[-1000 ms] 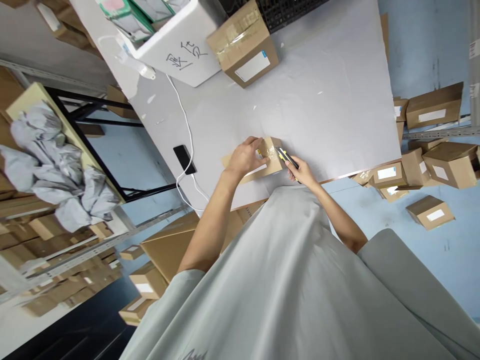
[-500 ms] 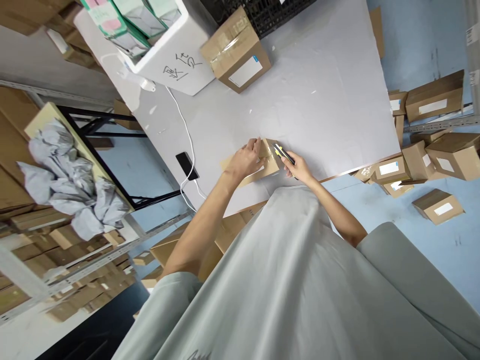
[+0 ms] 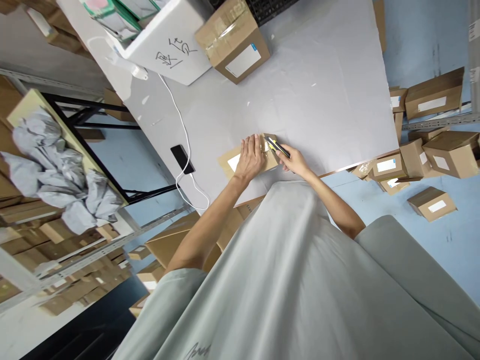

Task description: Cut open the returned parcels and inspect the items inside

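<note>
On the table near its front edge lies a small cardboard box point(image 3: 270, 161) with a white label point(image 3: 233, 162) on its left part. My left hand point(image 3: 250, 159) rests on top of this box, its fingers stretched out flat and covering the middle. In my right hand point(image 3: 295, 161) is a black and yellow utility knife point(image 3: 276, 146), gripped by its handle. The knife points up and to the left, its front end at the right end of the box, by a strip of shiny tape. Whether the blade is in the cardboard I cannot tell.
A taped cardboard box point(image 3: 240, 47) and a white foam box point(image 3: 176, 47) with green packets stand at the back of the grey table point(image 3: 322, 100). A phone point(image 3: 182, 159) and white cable point(image 3: 180, 112) lie left. Boxes point(image 3: 433, 204) sit on the floor at right.
My left hand has flattened its fingers onto the box and slid slightly, uncovering more of the white label. The knife tip has moved left over the box's right end. The view has shifted a little.
</note>
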Demonstrator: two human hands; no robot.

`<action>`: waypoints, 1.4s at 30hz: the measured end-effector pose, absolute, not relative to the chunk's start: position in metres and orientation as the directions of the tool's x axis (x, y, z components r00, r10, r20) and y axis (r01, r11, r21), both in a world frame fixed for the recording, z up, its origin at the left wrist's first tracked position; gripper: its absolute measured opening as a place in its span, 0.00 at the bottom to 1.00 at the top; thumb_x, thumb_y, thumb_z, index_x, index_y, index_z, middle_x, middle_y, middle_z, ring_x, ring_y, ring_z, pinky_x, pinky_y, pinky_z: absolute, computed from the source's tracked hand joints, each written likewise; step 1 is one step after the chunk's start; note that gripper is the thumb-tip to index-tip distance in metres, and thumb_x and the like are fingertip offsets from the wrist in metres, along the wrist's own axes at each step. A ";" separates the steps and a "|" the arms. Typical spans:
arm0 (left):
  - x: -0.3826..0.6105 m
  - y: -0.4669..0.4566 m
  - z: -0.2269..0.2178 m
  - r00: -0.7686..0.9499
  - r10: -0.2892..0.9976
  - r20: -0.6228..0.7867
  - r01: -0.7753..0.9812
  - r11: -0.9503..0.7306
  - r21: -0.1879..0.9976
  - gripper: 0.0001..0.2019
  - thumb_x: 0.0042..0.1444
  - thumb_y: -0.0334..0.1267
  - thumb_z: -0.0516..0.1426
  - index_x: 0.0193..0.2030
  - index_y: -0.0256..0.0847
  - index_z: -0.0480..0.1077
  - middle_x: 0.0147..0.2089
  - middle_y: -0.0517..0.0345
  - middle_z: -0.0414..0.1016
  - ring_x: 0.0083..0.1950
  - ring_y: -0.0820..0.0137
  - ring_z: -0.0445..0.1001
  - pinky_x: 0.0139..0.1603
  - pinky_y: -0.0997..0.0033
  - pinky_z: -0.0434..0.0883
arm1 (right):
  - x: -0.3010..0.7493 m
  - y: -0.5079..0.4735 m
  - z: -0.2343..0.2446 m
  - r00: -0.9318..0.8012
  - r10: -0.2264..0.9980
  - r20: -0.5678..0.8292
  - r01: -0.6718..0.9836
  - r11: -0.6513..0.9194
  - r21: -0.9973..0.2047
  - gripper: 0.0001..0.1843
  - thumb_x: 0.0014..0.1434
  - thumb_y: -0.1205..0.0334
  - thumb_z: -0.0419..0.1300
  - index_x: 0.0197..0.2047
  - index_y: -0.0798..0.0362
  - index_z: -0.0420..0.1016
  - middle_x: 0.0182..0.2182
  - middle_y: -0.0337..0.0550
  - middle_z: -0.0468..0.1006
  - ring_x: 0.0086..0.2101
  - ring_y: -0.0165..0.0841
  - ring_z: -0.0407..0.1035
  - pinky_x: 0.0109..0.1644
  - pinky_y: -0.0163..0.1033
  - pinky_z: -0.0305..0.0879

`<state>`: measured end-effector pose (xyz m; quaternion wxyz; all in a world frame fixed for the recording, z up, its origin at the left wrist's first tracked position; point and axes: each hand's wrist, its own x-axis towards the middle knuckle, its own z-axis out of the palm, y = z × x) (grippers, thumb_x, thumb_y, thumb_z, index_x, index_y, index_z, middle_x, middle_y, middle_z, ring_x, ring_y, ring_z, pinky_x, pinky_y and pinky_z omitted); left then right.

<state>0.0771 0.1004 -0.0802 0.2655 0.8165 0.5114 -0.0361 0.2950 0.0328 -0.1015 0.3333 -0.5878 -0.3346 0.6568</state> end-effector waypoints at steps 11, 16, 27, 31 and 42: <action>0.076 0.101 -0.081 0.485 0.819 -0.306 0.839 -0.337 0.428 0.36 0.79 0.45 0.50 0.86 0.25 0.56 0.86 0.21 0.61 0.91 0.38 0.54 0.91 0.24 0.48 | 0.310 0.026 -0.101 -0.109 0.841 -0.530 0.017 -0.531 -0.847 0.32 0.76 0.33 0.67 0.67 0.49 0.82 0.28 0.34 0.79 0.20 0.27 0.73 0.24 0.31 0.73; 0.076 0.102 -0.083 0.485 0.820 -0.302 0.835 -0.332 0.440 0.36 0.78 0.45 0.51 0.86 0.25 0.57 0.86 0.21 0.61 0.91 0.38 0.54 0.91 0.23 0.48 | 0.314 0.030 -0.103 -0.123 0.857 -0.500 0.024 -0.501 -0.865 0.32 0.77 0.36 0.67 0.71 0.51 0.82 0.27 0.33 0.79 0.19 0.27 0.72 0.24 0.31 0.73; 0.077 0.101 -0.089 0.472 0.836 -0.280 0.830 -0.315 0.460 0.38 0.79 0.52 0.50 0.86 0.27 0.59 0.88 0.24 0.59 0.92 0.38 0.52 0.92 0.25 0.46 | 0.333 0.042 -0.092 -0.223 0.841 -0.493 0.089 -0.486 -0.870 0.25 0.78 0.47 0.68 0.69 0.52 0.83 0.21 0.28 0.72 0.16 0.27 0.68 0.21 0.30 0.68; 0.075 0.095 -0.094 0.488 0.832 -0.263 0.820 -0.334 0.464 0.39 0.80 0.54 0.49 0.86 0.27 0.60 0.88 0.25 0.60 0.92 0.39 0.52 0.92 0.27 0.46 | 0.335 0.029 -0.084 -0.205 0.818 -0.538 0.123 -0.524 -0.843 0.20 0.78 0.50 0.66 0.65 0.51 0.84 0.21 0.28 0.70 0.17 0.28 0.68 0.20 0.31 0.67; 0.072 0.088 -0.097 0.498 0.830 -0.252 0.811 -0.343 0.474 0.38 0.78 0.50 0.49 0.85 0.27 0.62 0.86 0.26 0.63 0.92 0.40 0.54 0.92 0.28 0.48 | 0.335 -0.025 -0.080 -0.198 0.809 -0.553 0.176 -0.526 -0.832 0.24 0.78 0.46 0.64 0.69 0.49 0.83 0.23 0.29 0.72 0.17 0.29 0.70 0.23 0.32 0.68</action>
